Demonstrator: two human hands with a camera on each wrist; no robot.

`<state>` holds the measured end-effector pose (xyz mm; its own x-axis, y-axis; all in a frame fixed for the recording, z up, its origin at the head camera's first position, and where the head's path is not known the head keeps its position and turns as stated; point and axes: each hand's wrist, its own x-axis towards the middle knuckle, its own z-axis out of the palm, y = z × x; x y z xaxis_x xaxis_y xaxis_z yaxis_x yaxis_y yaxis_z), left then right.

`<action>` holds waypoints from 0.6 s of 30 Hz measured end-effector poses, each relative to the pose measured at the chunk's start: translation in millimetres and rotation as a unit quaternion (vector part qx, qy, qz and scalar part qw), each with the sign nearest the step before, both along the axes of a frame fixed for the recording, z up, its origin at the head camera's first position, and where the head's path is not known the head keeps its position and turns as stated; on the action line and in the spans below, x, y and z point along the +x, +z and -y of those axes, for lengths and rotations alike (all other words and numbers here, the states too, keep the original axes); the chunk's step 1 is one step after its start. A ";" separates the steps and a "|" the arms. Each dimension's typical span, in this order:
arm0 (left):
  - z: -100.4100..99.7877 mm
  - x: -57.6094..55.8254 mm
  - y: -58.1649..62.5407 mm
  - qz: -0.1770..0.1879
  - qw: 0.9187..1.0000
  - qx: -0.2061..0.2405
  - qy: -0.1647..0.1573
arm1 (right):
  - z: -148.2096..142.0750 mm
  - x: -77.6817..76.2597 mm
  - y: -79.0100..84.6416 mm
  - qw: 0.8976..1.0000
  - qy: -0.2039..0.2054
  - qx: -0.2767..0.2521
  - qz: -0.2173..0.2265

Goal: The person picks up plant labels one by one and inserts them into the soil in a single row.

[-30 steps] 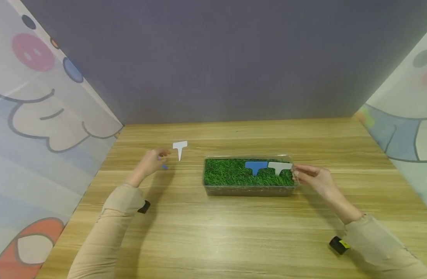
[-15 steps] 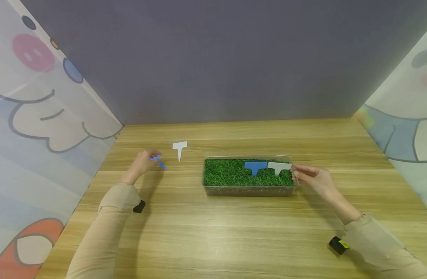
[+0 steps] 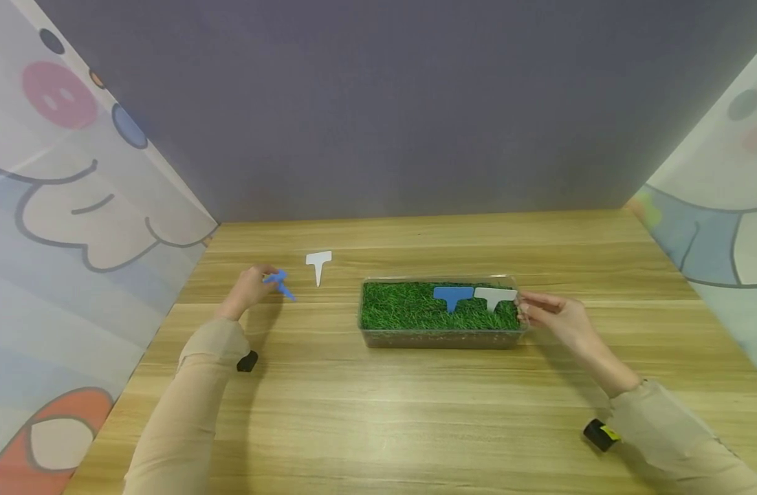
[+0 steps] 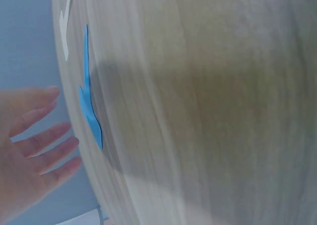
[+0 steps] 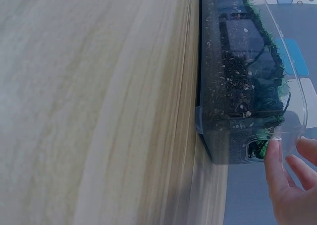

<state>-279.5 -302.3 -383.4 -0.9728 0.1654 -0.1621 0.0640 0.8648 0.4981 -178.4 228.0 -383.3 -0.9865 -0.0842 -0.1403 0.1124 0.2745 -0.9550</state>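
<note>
My left hand (image 3: 249, 285) hovers with fingers spread beside a blue T-shaped plant label (image 3: 285, 291) on the table. In the left wrist view the fingers (image 4: 49, 158) are relaxed and hold nothing, a little apart from that label. Behind it lies a white T-shaped plant label (image 3: 319, 263). My right hand (image 3: 566, 322) grips the right end of a clear plastic planter box (image 3: 443, 339), thumb on the end wall and fingers at the rim. Another blue label (image 3: 454, 297) and white label (image 3: 496, 296) stand side by side in its green grass (image 3: 399, 306).
The box stands on a wood-grain table (image 3: 378, 412), with dark soil (image 5: 233, 81) showing through its wall. A grey partition (image 3: 415, 110) rises along the back edge. Cartoon-printed panels close off both sides. Small black devices (image 3: 247, 361) sit beneath both sleeves.
My left hand has drawn back to the left, bringing more of the blue label on the table into sight. My right hand and the planter box have stayed put.
</note>
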 end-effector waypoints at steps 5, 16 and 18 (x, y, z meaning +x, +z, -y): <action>2.0 -4.0 -3.6 0.010 1.000 -0.005 0.009 | -0.8 0.1 -0.1 1.000 0.002 0.001 0.001; 5.1 -10.2 -11.4 0.005 0.999 -0.024 0.023 | -0.2 0.1 0.4 1.000 0.000 0.008 0.006; 5.4 -11.1 -12.1 0.006 0.999 -0.030 0.026 | 0.2 0.2 0.3 1.000 0.000 0.010 0.004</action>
